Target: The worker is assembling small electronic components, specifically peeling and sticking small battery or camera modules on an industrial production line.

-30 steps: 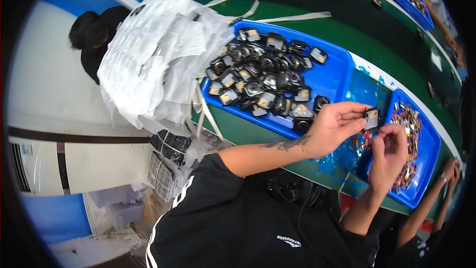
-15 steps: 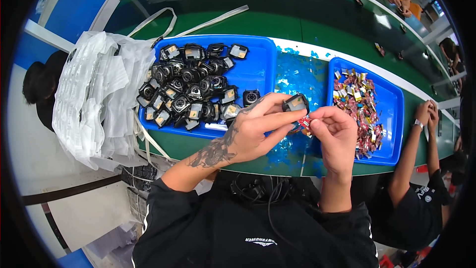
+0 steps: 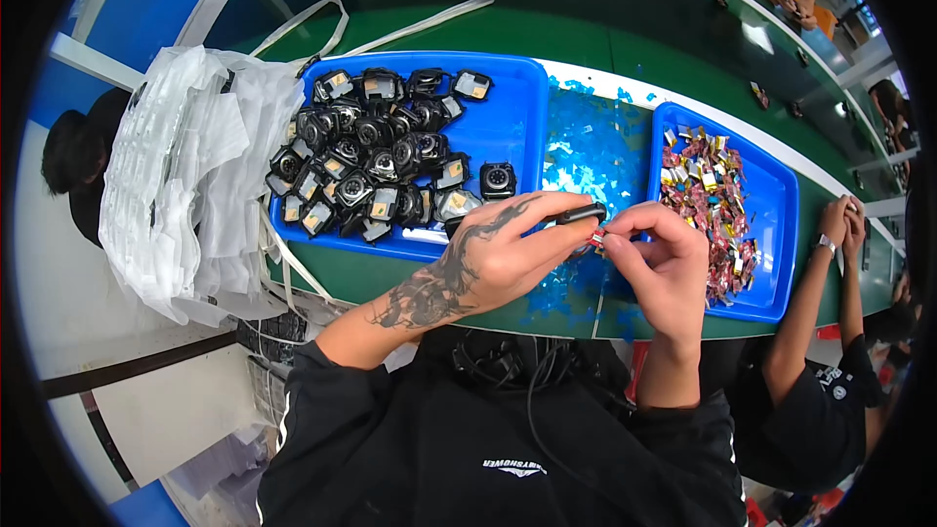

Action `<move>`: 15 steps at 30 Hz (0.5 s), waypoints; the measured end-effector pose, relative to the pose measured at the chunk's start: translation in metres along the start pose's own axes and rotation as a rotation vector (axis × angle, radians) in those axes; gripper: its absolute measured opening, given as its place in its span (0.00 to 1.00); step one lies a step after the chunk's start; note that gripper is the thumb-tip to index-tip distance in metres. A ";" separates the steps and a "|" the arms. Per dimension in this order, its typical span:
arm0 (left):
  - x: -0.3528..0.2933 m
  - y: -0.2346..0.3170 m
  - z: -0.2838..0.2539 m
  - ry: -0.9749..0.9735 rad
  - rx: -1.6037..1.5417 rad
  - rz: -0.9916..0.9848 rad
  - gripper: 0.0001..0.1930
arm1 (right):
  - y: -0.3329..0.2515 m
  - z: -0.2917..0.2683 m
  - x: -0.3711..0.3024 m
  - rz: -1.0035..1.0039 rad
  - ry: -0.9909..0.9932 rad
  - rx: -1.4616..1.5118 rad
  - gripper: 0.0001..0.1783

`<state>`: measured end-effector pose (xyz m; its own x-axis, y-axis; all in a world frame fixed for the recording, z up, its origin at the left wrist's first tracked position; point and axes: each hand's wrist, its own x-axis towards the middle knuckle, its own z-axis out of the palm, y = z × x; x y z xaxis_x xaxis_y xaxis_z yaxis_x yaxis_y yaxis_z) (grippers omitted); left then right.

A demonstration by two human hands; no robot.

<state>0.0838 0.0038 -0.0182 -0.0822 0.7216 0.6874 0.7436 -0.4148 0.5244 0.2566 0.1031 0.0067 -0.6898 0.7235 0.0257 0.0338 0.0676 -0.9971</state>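
Observation:
My left hand (image 3: pixel 508 249) is closed around a black smartwatch case (image 3: pixel 582 214), now seen nearly edge-on above the bench. Just under that case sits a small red piece (image 3: pixel 598 236), pinched by the thumb and forefinger of my right hand (image 3: pixel 666 259); whether it is still joined to the case I cannot tell. To the left of my hands, a blue tray (image 3: pixel 498 117) holds a heap of black smartwatch cases (image 3: pixel 376 158). Beyond my right hand, a second blue tray (image 3: pixel 776 224) holds many small red, silver and yellow pieces (image 3: pixel 717 220).
Scraps of blue film (image 3: pixel 590 151) litter the bench between the trays. A tall stack of white plastic sheets (image 3: pixel 181 185) stands at the left. The green conveyor belt (image 3: pixel 547 15) carries a few small parts. Another person's forearms (image 3: pixel 815 273) rest at the right.
The smartwatch case has tilted from showing its open inside to nearly edge-on. My right hand stays pinched on the red piece beside it. Parts on the belt have shifted slightly right.

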 end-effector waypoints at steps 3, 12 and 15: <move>-0.006 0.004 -0.002 -0.079 -0.045 -0.147 0.13 | -0.001 -0.003 0.001 -0.150 -0.049 -0.254 0.05; -0.021 0.011 0.006 -0.032 -0.748 -0.785 0.05 | 0.009 0.004 -0.005 0.182 -0.107 0.349 0.04; -0.024 0.013 0.011 -0.031 -0.875 -0.865 0.06 | 0.014 0.009 -0.013 0.104 -0.051 0.299 0.06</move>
<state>0.1026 -0.0128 -0.0328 -0.3020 0.9514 -0.0602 -0.2446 -0.0163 0.9695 0.2591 0.0887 -0.0085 -0.7293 0.6802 -0.0733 -0.1031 -0.2153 -0.9711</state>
